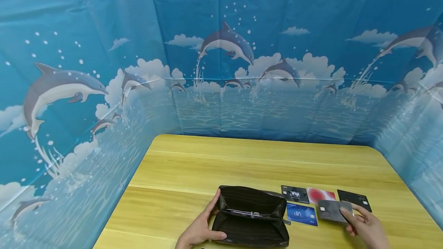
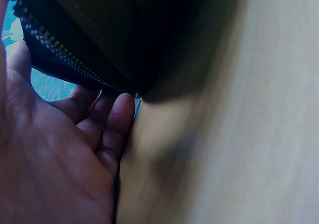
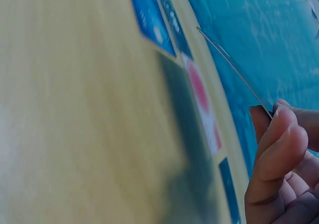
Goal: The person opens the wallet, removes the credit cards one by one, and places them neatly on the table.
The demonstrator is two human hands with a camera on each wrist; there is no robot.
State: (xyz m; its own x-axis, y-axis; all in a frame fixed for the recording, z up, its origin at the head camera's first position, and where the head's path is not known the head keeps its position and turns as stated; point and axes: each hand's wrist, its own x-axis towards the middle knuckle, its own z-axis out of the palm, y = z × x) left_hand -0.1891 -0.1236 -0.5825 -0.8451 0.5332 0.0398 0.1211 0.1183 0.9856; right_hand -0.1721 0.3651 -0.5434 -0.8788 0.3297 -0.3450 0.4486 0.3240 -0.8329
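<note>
Left hand [image 1: 200, 229] grips open wallet [image 1: 250, 218] edge | right hand [image 1: 367, 228] pinches grey card [image 1: 330, 210], right of wallet

We are seeing the head view bright and evenly lit, with soft, short shadows lying under the wallet [image 1: 250, 216] and the cards on the table [image 1: 242, 160]. The backdrop [image 1: 221, 49] is bending at the picture's edges, a wide-lens distortion. Both wrist views are coming through blurred: the tabletop is smearing into pale streaks, the wallet [image 2: 124, 30] is showing dark and out of focus, and the fingers [image 3: 276, 149] are staying fairly sharp.
</note>
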